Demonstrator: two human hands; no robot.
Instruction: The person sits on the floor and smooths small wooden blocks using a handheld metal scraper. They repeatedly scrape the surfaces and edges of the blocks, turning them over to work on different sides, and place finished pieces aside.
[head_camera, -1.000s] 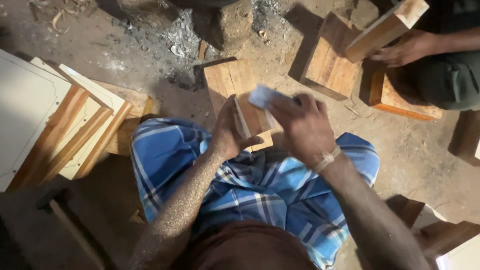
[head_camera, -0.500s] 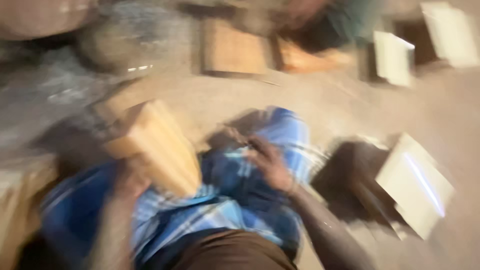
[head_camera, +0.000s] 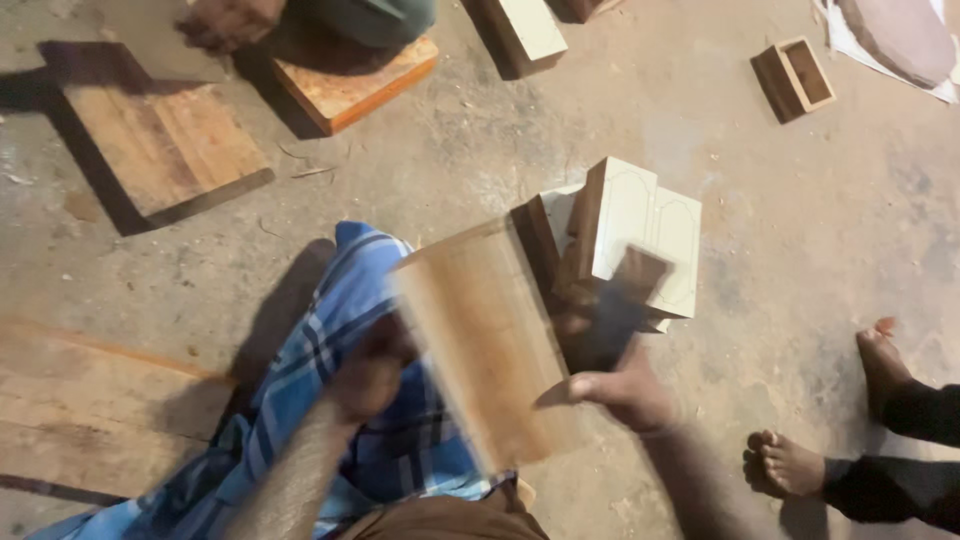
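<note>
A light wooden block (head_camera: 485, 350), blurred by motion, stands tilted over my lap, which is covered by a blue checked cloth (head_camera: 330, 340). My left hand (head_camera: 370, 372) grips the block's left side. My right hand (head_camera: 625, 392) is at its lower right edge with the thumb pointing at the block. It is closed on a dark flat piece (head_camera: 618, 305) that sticks up, too blurred to identify. Just behind the block lie white-faced wooden boxes (head_camera: 640, 225) on the floor.
Another person sits at the top on an orange board (head_camera: 350, 85), hand (head_camera: 230, 20) near a square wooden board (head_camera: 165, 140). Someone's bare feet (head_camera: 800, 465) are at the right. A small open box (head_camera: 795, 75), a white-topped block (head_camera: 525, 30) and a plank (head_camera: 90, 410) lie around.
The view has swung to the right. The wooden block has moved from my left side to the middle, and my right hand has come up to its right edge.
</note>
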